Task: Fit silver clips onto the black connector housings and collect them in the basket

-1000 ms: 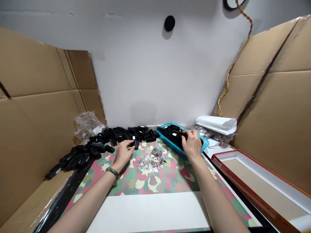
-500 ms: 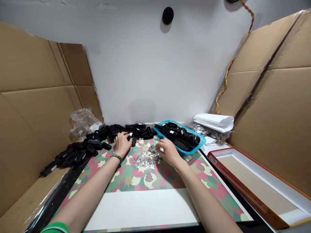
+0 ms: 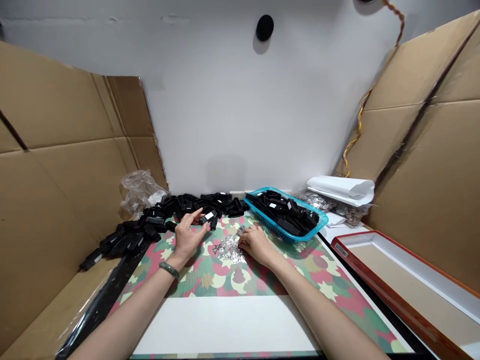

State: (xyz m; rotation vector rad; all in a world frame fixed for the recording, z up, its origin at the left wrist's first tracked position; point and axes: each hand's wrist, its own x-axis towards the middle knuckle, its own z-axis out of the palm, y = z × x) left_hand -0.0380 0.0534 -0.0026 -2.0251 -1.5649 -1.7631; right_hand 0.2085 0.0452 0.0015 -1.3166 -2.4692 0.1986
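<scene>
My left hand (image 3: 186, 237), with a bangle at the wrist, has thumb and fingers closed around the near end of a small black plastic part (image 3: 208, 217) that shows a white patch on top. Another black piece stands against that part's right side. My right hand (image 3: 258, 245) is at the right edge of a loose pile of small silvery metal pieces (image 3: 228, 248), its fingertips pinched together down among them. Whatever lies between those fingertips is too small to make out. The pile rests on a camouflage-patterned sheet (image 3: 221, 281).
Black plastic parts (image 3: 129, 237) are heaped along the back and left. A blue basket (image 3: 323, 220) full of similar parts stands back right. Beyond it lie bags of silvery pieces (image 3: 350, 212) under white sheets (image 3: 339, 187). A red-edged box lid (image 3: 397, 310) and cardboard walls (image 3: 423, 170) flank the right.
My left hand has drawn back toward me, now showing the black part with its white patch at the fingertips. My right hand has lowered into the silvery pile. The view has shifted slightly.
</scene>
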